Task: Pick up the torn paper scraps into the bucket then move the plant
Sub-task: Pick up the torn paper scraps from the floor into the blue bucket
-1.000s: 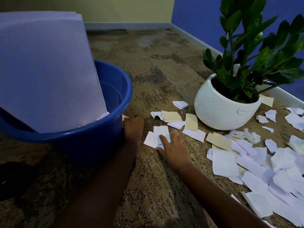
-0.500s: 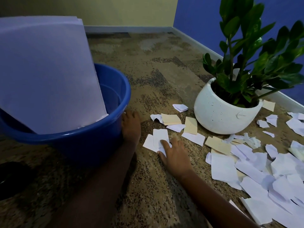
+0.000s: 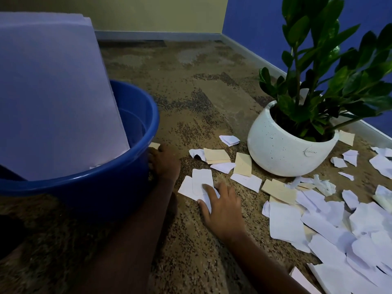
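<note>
Torn white and tan paper scraps (image 3: pixel 350 225) litter the speckled floor, thickest at the right. My right hand (image 3: pixel 222 205) lies with its fingers spread flat on a pair of overlapping white scraps (image 3: pixel 200 182). My left hand (image 3: pixel 164 164) rests on the floor against the side of the blue bucket (image 3: pixel 101 187), its fingers touching the wall. A large white sheet (image 3: pixel 53 92) leans out of the bucket. The plant (image 3: pixel 318 66) stands in a white speckled pot (image 3: pixel 282 149) to the right, with scraps around its base.
A tan scrap (image 3: pixel 154 145) lies by the bucket beyond my left hand. Blue wall and baseboard (image 3: pixel 254 54) run behind the plant, with a yellow wall at the back. Bare floor (image 3: pixel 191 77) stretches beyond the bucket and pot.
My right hand has stayed pressed on the white scraps and drawn them slightly toward me. My left hand has kept its place beside the bucket.
</note>
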